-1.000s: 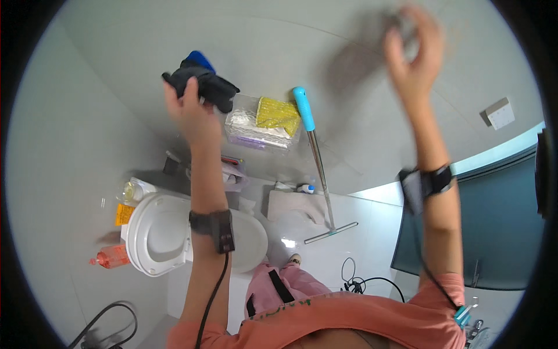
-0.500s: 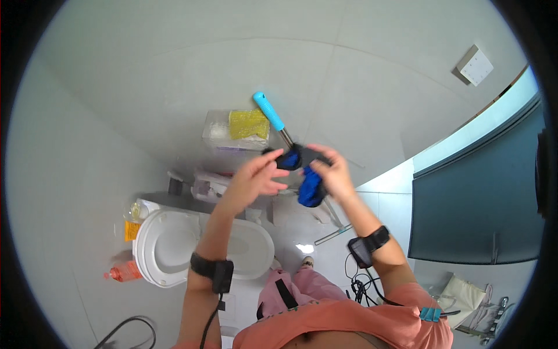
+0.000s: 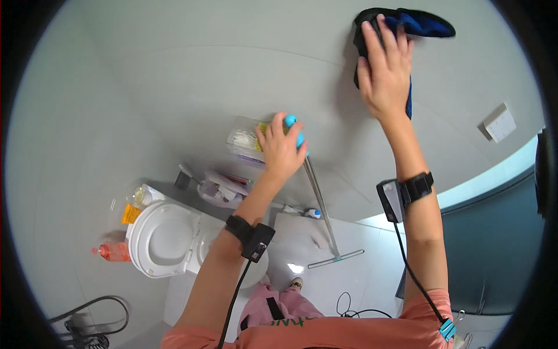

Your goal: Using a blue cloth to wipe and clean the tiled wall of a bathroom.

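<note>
High on the wall at the right, my right hand (image 3: 386, 81) presses a black and blue cloth (image 3: 427, 26) to the tiles, fingers stretched over it. One fold of the cloth sticks out rightward, and part is hidden under the hand. My left hand (image 3: 282, 148) is open, fingers spread, over the top of a floor squeegee (image 3: 317, 189). Its light-blue handle passes behind the fingers; whether they touch it I cannot tell. The squeegee leans at the wall, its blade down on the floor. Partly behind my left hand is a clear wall box (image 3: 240, 139) with something yellow inside.
A white toilet (image 3: 168, 239) stands at the left, with an orange-red bottle (image 3: 116, 252) beside it. A bin (image 3: 218, 192) with a pale liner sits by the wall. At the right are a white switch plate (image 3: 500, 122) and a dark panel (image 3: 488, 238).
My right hand has carried the cloth up and right onto the wall. My left hand has come away from the cloth and moved to the squeegee's handle. The view has shifted.
</note>
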Available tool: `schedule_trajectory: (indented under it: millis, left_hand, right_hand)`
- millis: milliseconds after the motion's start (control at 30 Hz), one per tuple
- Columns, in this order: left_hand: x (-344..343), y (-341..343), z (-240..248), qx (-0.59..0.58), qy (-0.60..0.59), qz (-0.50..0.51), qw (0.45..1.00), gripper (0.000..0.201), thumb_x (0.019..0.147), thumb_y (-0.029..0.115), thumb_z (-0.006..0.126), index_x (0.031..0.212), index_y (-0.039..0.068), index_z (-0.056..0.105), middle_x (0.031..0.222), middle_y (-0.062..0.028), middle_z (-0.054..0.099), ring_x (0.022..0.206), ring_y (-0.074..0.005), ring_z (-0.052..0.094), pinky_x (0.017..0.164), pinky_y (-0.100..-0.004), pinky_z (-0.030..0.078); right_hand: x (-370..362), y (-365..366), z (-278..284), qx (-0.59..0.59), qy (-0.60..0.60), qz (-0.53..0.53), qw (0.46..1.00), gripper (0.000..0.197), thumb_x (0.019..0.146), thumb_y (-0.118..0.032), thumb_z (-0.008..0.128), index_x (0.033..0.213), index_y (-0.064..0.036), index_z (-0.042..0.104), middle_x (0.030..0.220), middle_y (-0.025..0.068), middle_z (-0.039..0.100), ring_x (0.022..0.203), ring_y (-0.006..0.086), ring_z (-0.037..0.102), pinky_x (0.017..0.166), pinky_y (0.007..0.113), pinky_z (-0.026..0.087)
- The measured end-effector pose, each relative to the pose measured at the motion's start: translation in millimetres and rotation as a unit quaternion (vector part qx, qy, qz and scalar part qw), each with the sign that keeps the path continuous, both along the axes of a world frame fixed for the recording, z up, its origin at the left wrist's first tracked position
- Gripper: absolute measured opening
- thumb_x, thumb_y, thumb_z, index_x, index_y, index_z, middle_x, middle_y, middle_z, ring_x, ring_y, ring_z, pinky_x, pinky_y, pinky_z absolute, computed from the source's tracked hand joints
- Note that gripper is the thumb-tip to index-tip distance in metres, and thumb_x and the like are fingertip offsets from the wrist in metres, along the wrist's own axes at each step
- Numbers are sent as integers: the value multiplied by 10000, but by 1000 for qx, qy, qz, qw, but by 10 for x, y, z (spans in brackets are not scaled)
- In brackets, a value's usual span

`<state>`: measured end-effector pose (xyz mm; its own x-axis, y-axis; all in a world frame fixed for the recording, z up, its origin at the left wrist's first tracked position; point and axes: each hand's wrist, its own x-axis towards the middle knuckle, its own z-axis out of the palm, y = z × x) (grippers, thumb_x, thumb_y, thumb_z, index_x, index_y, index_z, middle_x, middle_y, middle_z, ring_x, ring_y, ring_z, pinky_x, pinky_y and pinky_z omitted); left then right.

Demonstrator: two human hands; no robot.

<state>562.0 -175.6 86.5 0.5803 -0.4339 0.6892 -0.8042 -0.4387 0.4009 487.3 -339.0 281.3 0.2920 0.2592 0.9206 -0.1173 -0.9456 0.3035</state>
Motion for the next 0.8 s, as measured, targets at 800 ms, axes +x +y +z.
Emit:
schedule_trajectory:
  millis: [800]
  left_hand:
    - [39,166,-214,-49,-86,-98,990,463,676,139,720,1103,100,546,1295,-243,312,1141,-421,396,936,-493,389]
  right_hand:
    - [566,-29,-1354,-284,272,139,909,351,785,-191,567,1120,-146,662,1168,-17,623,1254,180,459,1149,401,264]
